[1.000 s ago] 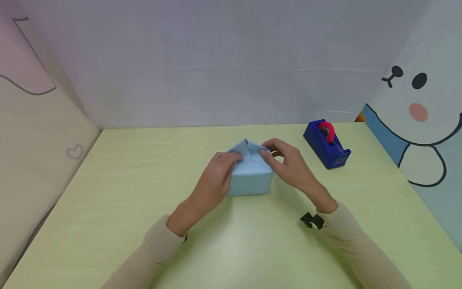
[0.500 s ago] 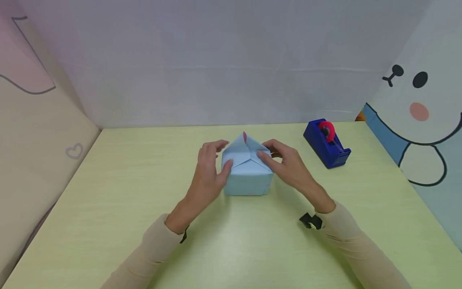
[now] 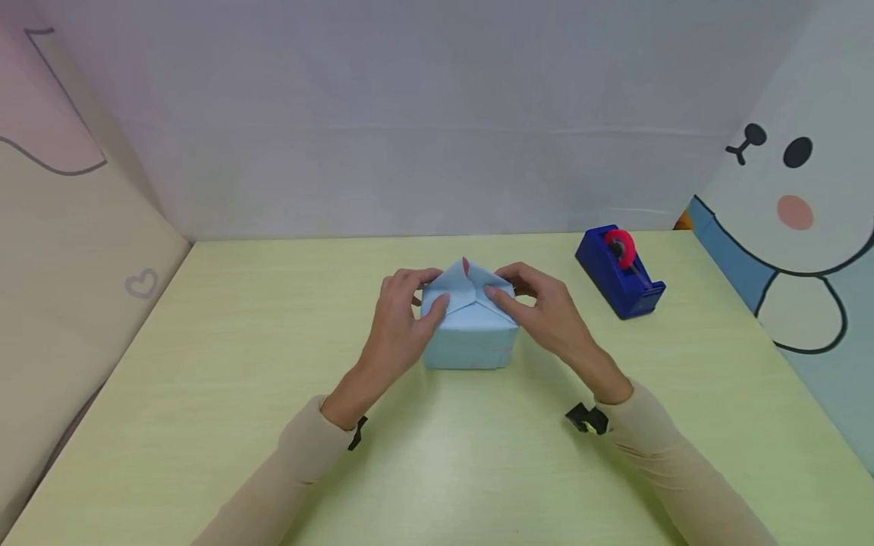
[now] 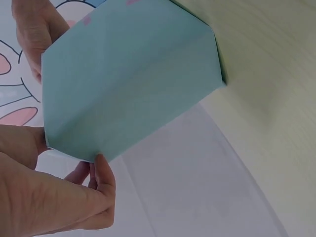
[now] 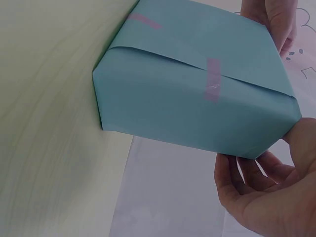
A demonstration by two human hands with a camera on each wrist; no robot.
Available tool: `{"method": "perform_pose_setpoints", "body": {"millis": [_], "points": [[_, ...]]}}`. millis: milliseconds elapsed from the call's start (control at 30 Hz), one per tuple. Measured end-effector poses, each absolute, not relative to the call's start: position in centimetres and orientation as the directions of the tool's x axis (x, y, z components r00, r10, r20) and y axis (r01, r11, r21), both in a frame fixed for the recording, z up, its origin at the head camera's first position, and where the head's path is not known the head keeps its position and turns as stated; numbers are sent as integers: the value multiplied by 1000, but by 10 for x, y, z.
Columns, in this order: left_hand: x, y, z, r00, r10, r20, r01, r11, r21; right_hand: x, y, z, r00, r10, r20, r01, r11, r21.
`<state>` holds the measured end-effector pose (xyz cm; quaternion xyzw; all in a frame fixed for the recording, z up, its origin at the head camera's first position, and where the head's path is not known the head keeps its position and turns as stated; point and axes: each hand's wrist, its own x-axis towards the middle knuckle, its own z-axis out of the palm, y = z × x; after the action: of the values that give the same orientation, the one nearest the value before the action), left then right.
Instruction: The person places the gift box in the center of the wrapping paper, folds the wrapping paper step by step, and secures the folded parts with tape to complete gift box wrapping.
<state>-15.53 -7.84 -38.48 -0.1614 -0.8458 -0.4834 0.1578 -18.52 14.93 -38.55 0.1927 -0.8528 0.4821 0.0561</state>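
A box wrapped in light blue paper stands mid-table, its top paper folded into slanting flaps that rise to a peak with a small red spot. My left hand grips the top left corner, thumb on the near fold and fingers behind. At the top right corner, my right hand holds the paper in the same way, thumb on top. In the right wrist view, pink tape crosses the seam on one side of the box. The left wrist view shows a plain blue side, with the left fingertips at its edge.
A blue tape dispenser with a red roll core stands at the back right of the pale wooden table. A grey-white backdrop rises behind the table, and printed cloth panels flank it on both sides.
My left hand lifted its fingers off the left flap, spread beside the box, then closed on its top left corner. The peak rose, then dipped slightly. My right hand stayed nearly still.
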Motion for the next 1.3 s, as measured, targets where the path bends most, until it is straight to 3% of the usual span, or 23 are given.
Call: {"method": "perform_pose_setpoints", "body": {"millis": [367, 967, 1300], "points": [[-157, -78, -385, -922, 83, 379, 369, 490, 790, -184, 149, -388, -896, -261, 359, -441, 434, -785], [-164, -81, -393, -843, 141, 519, 526, 422, 738, -185, 150, -397, -751, -295, 590, -659, 369, -655], [-167, -81, -398, -790, 165, 590, 596, 427, 680, -190, 155, -398, -685, -386, 618, -728, 329, -601]]}}
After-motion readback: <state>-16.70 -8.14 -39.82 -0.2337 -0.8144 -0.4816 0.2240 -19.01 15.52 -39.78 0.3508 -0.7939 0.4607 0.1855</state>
